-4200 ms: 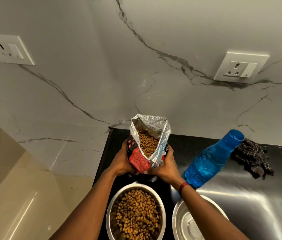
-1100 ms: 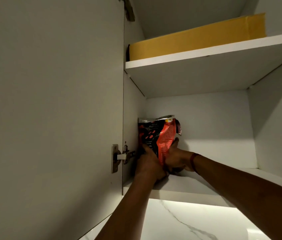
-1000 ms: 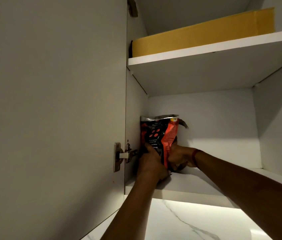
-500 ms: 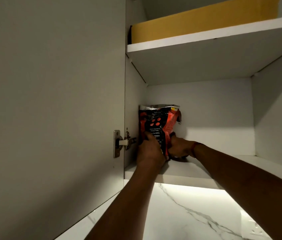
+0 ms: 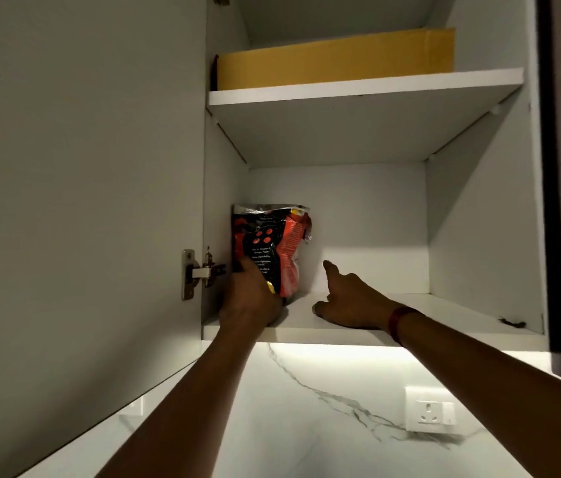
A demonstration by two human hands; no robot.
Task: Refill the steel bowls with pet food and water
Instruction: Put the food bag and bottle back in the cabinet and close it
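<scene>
The red and black pet food bag (image 5: 274, 243) stands upright at the left end of the lower shelf (image 5: 444, 305) of an open wall cupboard. My left hand (image 5: 251, 294) holds the bag's lower front, with fingers around its left side. My right hand (image 5: 348, 301) is off the bag, a little to its right, resting low over the shelf with relaxed fingers and holding nothing. The steel bowls and the water bottle are out of view.
The cupboard door (image 5: 75, 201) stands open at the left, with a metal hinge (image 5: 199, 272). A yellow cardboard box (image 5: 334, 58) lies on the upper shelf (image 5: 365, 89). Below is a marble wall with a white socket (image 5: 429, 414). A dark scrap (image 5: 512, 322) lies at the lower shelf's right end.
The bag went from the counter up into the cupboard. In the last half second my right hand let go of it and drew back to the right; my left hand stays on it.
</scene>
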